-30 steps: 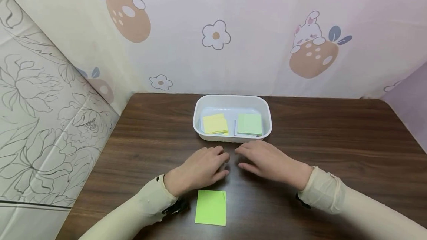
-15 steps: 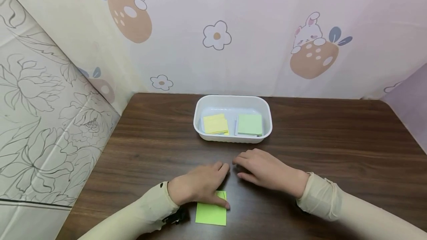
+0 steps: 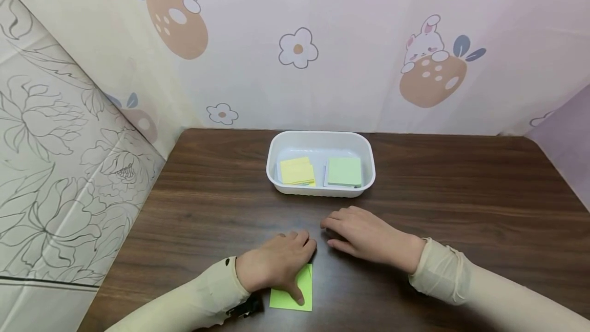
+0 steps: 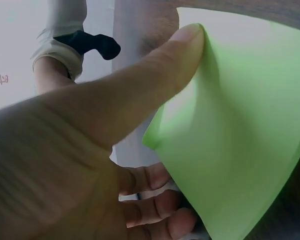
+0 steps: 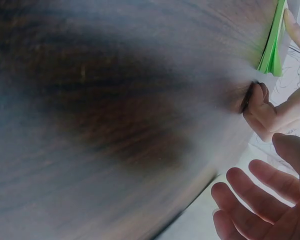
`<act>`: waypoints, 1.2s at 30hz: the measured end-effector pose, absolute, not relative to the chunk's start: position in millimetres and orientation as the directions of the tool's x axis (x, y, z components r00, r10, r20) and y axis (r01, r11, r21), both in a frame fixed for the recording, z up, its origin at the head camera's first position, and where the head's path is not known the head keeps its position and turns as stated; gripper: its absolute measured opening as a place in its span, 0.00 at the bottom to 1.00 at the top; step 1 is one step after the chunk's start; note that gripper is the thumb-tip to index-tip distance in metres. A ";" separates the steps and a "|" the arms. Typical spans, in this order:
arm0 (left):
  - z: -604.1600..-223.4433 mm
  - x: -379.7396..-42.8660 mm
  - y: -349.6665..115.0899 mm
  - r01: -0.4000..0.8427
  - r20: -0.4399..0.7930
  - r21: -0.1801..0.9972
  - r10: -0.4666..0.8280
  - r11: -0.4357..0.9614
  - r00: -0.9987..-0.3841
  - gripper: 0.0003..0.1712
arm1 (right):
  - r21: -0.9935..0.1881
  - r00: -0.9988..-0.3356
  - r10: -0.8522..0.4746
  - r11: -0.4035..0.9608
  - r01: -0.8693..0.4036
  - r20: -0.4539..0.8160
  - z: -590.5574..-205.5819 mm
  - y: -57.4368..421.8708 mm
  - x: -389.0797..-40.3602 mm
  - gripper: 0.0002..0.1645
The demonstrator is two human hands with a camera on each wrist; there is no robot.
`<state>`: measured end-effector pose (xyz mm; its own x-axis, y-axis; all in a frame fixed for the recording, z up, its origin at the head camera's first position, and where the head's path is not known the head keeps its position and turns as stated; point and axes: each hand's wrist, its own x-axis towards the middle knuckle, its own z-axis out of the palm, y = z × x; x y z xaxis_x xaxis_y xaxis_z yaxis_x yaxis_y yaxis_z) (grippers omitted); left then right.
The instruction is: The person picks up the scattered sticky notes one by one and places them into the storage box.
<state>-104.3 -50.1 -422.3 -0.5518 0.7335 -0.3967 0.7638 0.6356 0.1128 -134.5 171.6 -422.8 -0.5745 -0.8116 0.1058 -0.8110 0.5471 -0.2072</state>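
A bright green sticky note pad (image 3: 304,287) lies on the dark wooden table, partly covered by my left hand (image 3: 276,263). The left thumb rests extended on its top sheet, which bulges slightly in the left wrist view; the other fingers reach past its far edge to the tabletop. From the right wrist view, the pad's sheets (image 5: 273,47) fan apart a little at one end. My right hand (image 3: 369,234) hovers over the table to the right of the pad, its fingers loosely bent and holding nothing.
A white plastic tray (image 3: 321,193) stands near the back edge of the table (image 3: 442,178). Inside it lie yellow sticky notes (image 3: 297,171) on the left and pale green ones (image 3: 344,171) on the right. A printed curtain (image 3: 350,86) hangs behind the table.
My left hand has come back toward me onto the green pad, and its thumb has moved down across the top sheet. The right hand shifted slightly nearer, then stayed put.
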 end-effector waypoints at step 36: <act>-419.5 -103.9 -44.3 0.806 -0.286 0.100 0.793 0.584 -0.539 0.43 | -0.209 -0.568 -0.815 0.540 -0.815 0.110 -418.6 171.3 -136.7 0.20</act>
<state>-103.9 -44.3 -419.5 -0.5389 0.7925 -0.2856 0.8056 0.5839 0.1001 -136.7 171.3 -418.6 -0.5684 -0.8154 0.1096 -0.8152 0.5402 -0.2086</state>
